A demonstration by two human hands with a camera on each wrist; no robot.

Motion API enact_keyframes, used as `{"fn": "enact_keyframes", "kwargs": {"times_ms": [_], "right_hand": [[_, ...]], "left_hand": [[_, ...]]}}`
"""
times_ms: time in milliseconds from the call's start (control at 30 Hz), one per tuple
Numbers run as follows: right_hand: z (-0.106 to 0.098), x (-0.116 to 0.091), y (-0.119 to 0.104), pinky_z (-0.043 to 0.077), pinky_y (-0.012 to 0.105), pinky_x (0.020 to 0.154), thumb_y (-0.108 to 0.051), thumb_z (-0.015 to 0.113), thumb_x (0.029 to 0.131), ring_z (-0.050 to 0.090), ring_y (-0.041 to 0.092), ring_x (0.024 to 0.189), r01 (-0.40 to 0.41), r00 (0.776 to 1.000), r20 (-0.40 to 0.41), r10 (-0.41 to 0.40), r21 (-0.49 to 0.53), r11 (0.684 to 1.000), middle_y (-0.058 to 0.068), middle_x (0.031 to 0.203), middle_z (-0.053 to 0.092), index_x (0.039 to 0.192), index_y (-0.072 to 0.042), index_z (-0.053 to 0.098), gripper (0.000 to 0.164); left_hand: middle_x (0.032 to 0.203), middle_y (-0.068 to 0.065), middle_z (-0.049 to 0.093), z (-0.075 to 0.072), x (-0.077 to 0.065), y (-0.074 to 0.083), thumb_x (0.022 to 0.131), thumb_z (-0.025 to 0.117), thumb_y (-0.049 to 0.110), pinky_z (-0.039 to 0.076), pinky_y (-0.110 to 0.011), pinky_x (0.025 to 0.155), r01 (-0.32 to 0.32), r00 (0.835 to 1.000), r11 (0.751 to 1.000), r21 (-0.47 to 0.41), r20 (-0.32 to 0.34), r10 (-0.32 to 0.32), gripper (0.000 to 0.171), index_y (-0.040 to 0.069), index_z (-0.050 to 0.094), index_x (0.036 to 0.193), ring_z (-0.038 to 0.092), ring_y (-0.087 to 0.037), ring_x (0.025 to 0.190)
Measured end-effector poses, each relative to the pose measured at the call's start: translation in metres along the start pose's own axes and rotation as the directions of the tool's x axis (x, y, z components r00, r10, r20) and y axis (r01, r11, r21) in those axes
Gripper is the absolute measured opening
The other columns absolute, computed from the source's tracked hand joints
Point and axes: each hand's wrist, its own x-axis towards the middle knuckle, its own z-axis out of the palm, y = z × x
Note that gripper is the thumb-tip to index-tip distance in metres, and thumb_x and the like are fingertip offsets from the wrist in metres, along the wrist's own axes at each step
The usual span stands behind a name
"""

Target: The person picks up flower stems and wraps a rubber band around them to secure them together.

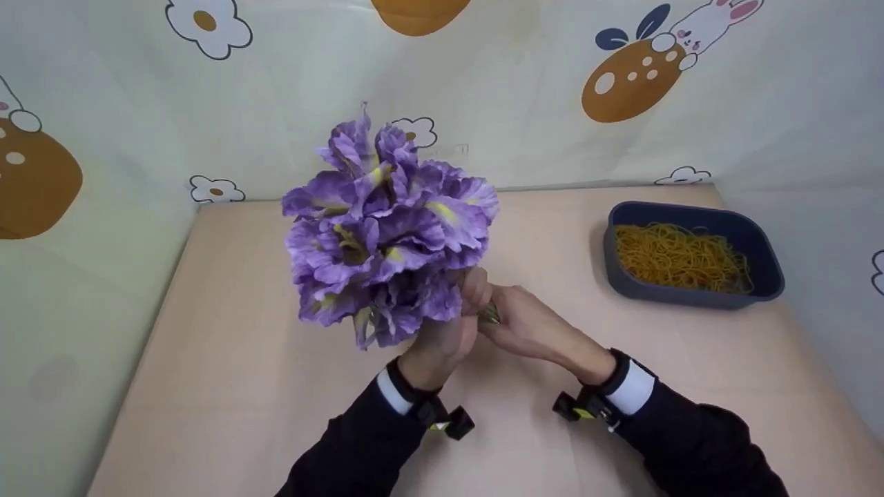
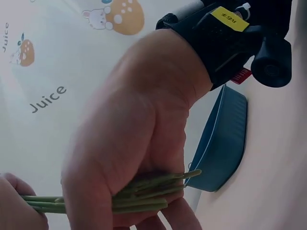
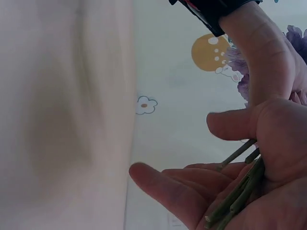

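Note:
A bunch of purple irises (image 1: 387, 235) with yellow-marked petals leans left, blossoms up, above the table. My left hand (image 1: 449, 328) grips its stems close under the blossoms. At the lower end of the stems is my right hand (image 1: 532, 324). In the right wrist view, the green stems (image 3: 240, 196) lie across the right palm, their cut ends uneven, while the thumb and fingers (image 3: 168, 191) stretch out apart from each other. The left wrist view has the stems (image 2: 139, 206) running from the left fist past the right thumb. Blossoms hide part of the left hand.
A dark blue plastic box (image 1: 690, 295) stands at the right back of the table, holding a tangle of thin yellow loops (image 1: 680, 255) that look like rubber bands. The pinkish table (image 1: 228, 331) meets a printed cloth backdrop (image 1: 290, 90) behind and at both sides.

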Motion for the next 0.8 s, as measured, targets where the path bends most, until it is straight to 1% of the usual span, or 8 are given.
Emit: {"fn": "enact_keyframes", "kwargs": {"times_ms": [100,133,200,267,400,467,567,800], "right_hand": [[0.002,0.004,0.002,0.046,0.023,0.049,-0.004,0.051,0.098,0.055,0.007,0.053,-0.04,0.998,0.053,0.039,0.023,0.999,-0.004,0.067,0.06,0.084,-0.009,0.06,0.017],[0.002,0.006,0.003,0.046,0.023,0.046,-0.003,0.05,0.098,0.056,0.008,0.05,-0.045,0.997,0.066,0.045,0.011,0.999,-0.002,0.065,0.062,0.081,-0.007,0.059,0.02],[0.002,0.008,0.004,0.046,0.024,0.041,-0.001,0.048,0.098,0.057,0.009,0.045,-0.055,0.994,0.09,0.055,-0.008,0.998,0.0,0.064,0.064,0.081,-0.006,0.064,0.024],[0.003,0.011,0.006,0.041,0.023,0.039,-0.007,0.05,0.102,0.05,0.007,0.042,-0.036,0.995,0.09,0.043,-0.085,0.996,-0.003,0.056,0.056,0.075,-0.009,0.061,0.029],[0.003,0.015,0.011,0.03,0.021,0.042,-0.014,0.055,0.1,0.035,0.005,0.043,-0.031,0.997,0.055,0.045,-0.233,0.972,-0.01,0.052,0.035,0.058,-0.017,0.043,0.044],[0.002,0.016,0.014,0.026,0.022,0.043,-0.016,0.056,0.098,0.03,0.006,0.045,-0.035,0.999,0.022,0.043,-0.303,0.952,-0.01,0.051,0.028,0.056,-0.02,0.035,0.047],[0.001,0.017,0.017,0.025,0.024,0.044,-0.015,0.057,0.094,0.029,0.009,0.047,-0.045,0.999,-0.02,0.04,-0.364,0.93,-0.01,0.052,0.026,0.055,-0.021,0.033,0.046],[0.001,0.02,0.017,0.028,0.026,0.044,-0.015,0.056,0.095,0.032,0.012,0.049,-0.043,0.999,-0.002,0.047,-0.433,0.9,-0.008,0.053,0.028,0.055,-0.02,0.033,0.046]], "left_hand": [[0.055,0.005,0.022,-0.002,0.003,0.002,0.093,0.069,0.039,0.013,-0.023,0.046,0.06,0.992,0.998,-0.03,-0.112,-0.063,0.052,0.019,0.032,0.063,0.015,-0.01,0.049],[0.054,0.006,0.024,-0.003,0.004,0.003,0.091,0.072,0.039,0.014,-0.022,0.046,0.074,0.985,0.996,-0.051,-0.149,-0.081,0.047,0.019,0.039,0.063,0.016,-0.009,0.048],[0.052,0.009,0.029,-0.006,0.007,0.004,0.086,0.076,0.042,0.018,-0.019,0.045,0.102,0.968,0.991,-0.09,-0.219,-0.12,0.039,0.021,0.052,0.064,0.02,-0.006,0.046],[0.05,0.011,0.033,-0.011,0.01,0.004,0.087,0.076,0.034,0.022,-0.017,0.044,0.123,0.946,0.984,-0.132,-0.283,-0.157,0.035,0.022,0.055,0.062,0.026,-0.003,0.044],[0.047,0.01,0.038,-0.024,0.014,0.004,0.099,0.055,0.015,0.025,-0.014,0.041,0.137,0.896,0.954,-0.267,-0.377,-0.234,0.041,0.019,0.047,0.059,0.033,-0.001,0.04],[0.044,0.01,0.038,-0.029,0.016,0.003,0.1,0.042,0.009,0.025,-0.014,0.039,0.143,0.868,0.931,-0.335,-0.41,-0.281,0.044,0.02,0.041,0.057,0.033,-0.001,0.037],[0.041,0.009,0.038,-0.037,0.018,0.0,0.099,0.036,0.006,0.024,-0.015,0.038,0.14,0.842,0.899,-0.416,-0.428,-0.329,0.046,0.019,0.04,0.055,0.033,-0.002,0.035],[0.039,0.008,0.038,-0.055,0.021,-0.001,0.1,0.033,0.007,0.022,-0.014,0.036,0.072,0.833,0.844,-0.531,-0.434,-0.343,0.051,0.018,0.042,0.051,0.031,-0.003,0.033]]}}
